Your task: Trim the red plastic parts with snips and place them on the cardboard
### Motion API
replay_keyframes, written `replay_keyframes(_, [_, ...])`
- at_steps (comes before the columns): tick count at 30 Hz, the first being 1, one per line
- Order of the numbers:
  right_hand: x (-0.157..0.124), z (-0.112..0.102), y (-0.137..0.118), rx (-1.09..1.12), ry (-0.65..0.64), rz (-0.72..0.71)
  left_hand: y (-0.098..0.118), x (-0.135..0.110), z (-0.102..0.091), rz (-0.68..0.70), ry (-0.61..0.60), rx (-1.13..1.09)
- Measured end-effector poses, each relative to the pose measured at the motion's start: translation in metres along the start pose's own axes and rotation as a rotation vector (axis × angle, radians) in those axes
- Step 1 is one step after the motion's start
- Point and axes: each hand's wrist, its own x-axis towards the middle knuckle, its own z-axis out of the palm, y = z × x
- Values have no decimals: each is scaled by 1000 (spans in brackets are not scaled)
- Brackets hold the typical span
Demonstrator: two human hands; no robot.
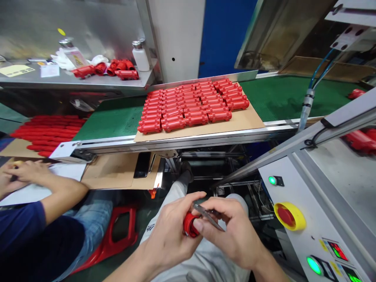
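Note:
Over my lap, my left hand (pixel 172 227) is closed around a red tubular plastic part (pixel 188 226), with its round open end turned to the right. My right hand (pixel 232 225) grips a thin metal blade-like tool (pixel 210 216) between thumb and fingers. The tool slants across the part's open end, and my right thumb rests at its rim. Whether the blade touches the plastic I cannot tell. Most of the part is hidden inside my left hand.
Rows of red parts (pixel 185 105) lie on cardboard (pixel 243 122) over a green conveyor (pixel 114 117). At left, a co-worker's hands (pixel 29 172) work beside more red parts (pixel 49 131). A control panel (pixel 317 227) with a red stop button (pixel 286 216) stands right. A phone (pixel 142 165) lies on the side table.

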Motion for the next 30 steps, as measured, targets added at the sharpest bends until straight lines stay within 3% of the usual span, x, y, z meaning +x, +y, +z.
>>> replay_keyframes(7, [3, 6, 6, 149, -45, 81, 2, -2, -3, -67, -36, 88])
replay_keyframes(12, [1, 9, 8, 163, -29, 57, 2, -7, -5, -42, -29, 187])
replay_keyframes(16, [2, 16, 12, 84, 85, -38, -4, -5, -3, -23, 0, 287])
replay_keyframes(20, [0, 17, 14, -8, 215, -134, -2, 1, 2, -99, -22, 224])
replay_keyframes(24, [-10, 2, 14, -110, 219, -264, 8, 6, 3, -141, -44, 99])
replay_keyframes(30, [-25, -19, 18, -551, 293, -541, 18, 8, 2, -159, -57, 119])
